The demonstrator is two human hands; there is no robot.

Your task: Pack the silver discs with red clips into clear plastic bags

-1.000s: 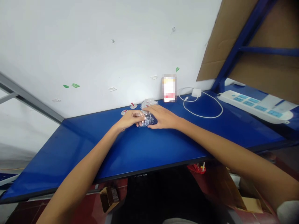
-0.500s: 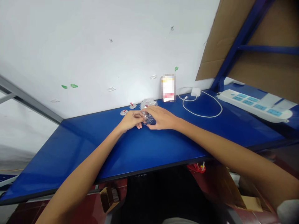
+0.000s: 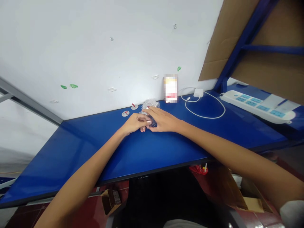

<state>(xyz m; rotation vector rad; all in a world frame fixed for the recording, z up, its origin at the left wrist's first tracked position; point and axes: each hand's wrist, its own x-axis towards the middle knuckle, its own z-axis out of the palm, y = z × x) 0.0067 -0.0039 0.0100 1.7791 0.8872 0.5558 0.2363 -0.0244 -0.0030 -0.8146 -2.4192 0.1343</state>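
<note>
On the blue table (image 3: 142,148), my two hands meet over a small clear plastic bag (image 3: 153,122), which shows dark between the fingers. My left hand (image 3: 136,123) pinches its left side, thumb against fingertips. From the right, my right hand (image 3: 163,120) curls over the bag, thumb at the front edge and fingers across the top. Whatever the bag contains is hidden by the fingers. Crumpled clear plastic (image 3: 152,103) lies just behind the hands. To their left are two round pale discs with red marks, a front disc (image 3: 125,113) and a back disc (image 3: 134,107).
A phone-like upright panel with a blurred screen (image 3: 171,88) leans on the white wall (image 3: 90,57). Right of it lie a white charger (image 3: 199,92) with its looped cable (image 3: 209,118) and a power strip (image 3: 258,107). Cardboard (image 3: 213,60) covers the frame at right.
My left thumb has shifted slightly right over the plastic bag, covering more of it. My right hand keeps its hold. The whole view has tilted a little.
</note>
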